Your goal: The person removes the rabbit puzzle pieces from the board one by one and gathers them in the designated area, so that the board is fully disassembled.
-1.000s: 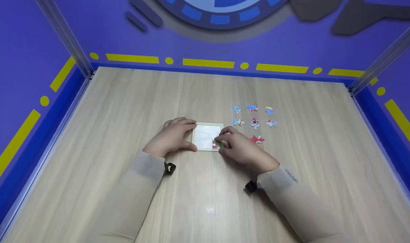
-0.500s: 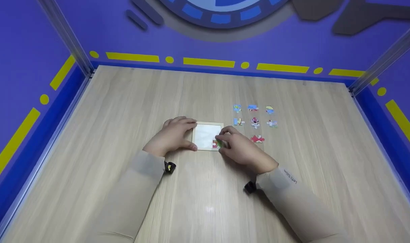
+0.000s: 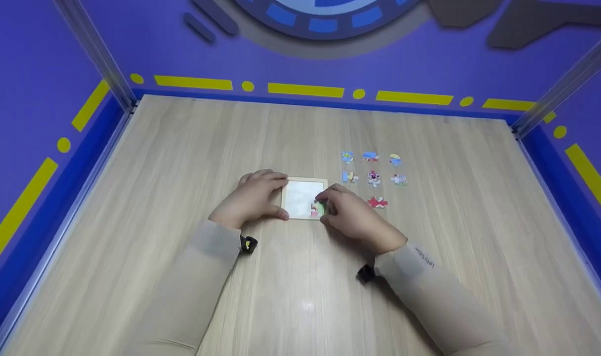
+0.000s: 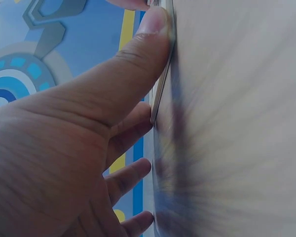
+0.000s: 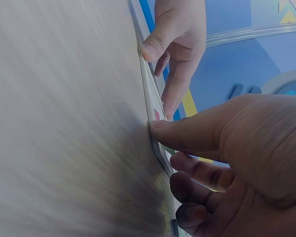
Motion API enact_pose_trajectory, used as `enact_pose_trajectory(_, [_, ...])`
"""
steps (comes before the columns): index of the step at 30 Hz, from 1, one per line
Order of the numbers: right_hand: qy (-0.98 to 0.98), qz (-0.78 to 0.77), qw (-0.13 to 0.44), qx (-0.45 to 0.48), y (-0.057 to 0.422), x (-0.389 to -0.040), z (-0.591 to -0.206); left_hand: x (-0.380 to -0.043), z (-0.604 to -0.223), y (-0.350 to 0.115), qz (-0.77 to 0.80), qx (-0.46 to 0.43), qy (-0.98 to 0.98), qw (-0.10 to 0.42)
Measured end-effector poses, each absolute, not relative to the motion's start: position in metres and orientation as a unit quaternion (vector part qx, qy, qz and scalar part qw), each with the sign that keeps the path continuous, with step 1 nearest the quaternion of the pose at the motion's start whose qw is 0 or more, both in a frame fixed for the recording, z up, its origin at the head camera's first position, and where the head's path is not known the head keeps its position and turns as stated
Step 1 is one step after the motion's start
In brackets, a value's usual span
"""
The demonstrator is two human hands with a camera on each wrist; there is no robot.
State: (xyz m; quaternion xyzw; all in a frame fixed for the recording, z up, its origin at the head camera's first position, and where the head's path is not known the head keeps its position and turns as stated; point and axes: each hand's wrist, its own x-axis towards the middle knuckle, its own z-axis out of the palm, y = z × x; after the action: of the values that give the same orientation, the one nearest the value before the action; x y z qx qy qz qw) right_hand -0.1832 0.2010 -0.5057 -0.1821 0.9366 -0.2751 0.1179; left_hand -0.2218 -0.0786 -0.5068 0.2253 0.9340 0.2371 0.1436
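Note:
A small square puzzle frame (image 3: 306, 179) with a white inside lies on the table. My left hand (image 3: 253, 198) holds it along the left side, thumb at the near corner and index finger at the far one; the other fingers touch the table in the left wrist view. A red and green jigsaw piece (image 3: 314, 210) is in the frame's near right corner. My right hand (image 3: 349, 212) has its fingertips on this piece, with the thumb (image 5: 160, 125) at the frame's near edge and the other fingers curled. Those fingers hide part of the piece.
Several loose jigsaw pieces lie in rows right of the frame, among them a red piece (image 3: 377, 202) by the right hand and one with an animal face (image 3: 373, 178). Blue-purple walls (image 3: 300, 64) border the wood-grain table (image 3: 300, 282) at back and sides.
The jigsaw piece in the corner has shifted slightly and looks paler. My right index finger has moved a little; the left hand keeps its place on the frame.

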Motion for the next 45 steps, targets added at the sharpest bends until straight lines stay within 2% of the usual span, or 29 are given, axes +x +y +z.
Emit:
enact_pose_trajectory(17, [0.931,-0.258,0.116,-0.23,0.204,-0.181,-0.506,-0.222,-0.506,-0.08,0.241,0.224,0.933,0.148])
enact_pose_trajectory(34, [0.924,-0.292,0.137,-0.207,0.206,-0.182,-0.506,-0.222,-0.506,-0.079,0.236,0.23,0.933,0.144])
enact_pose_trajectory(45, [0.913,-0.328,0.123,-0.209,0.239,-0.183,-0.496,-0.224,-0.506,-0.077,0.232,0.228,0.934,0.147])
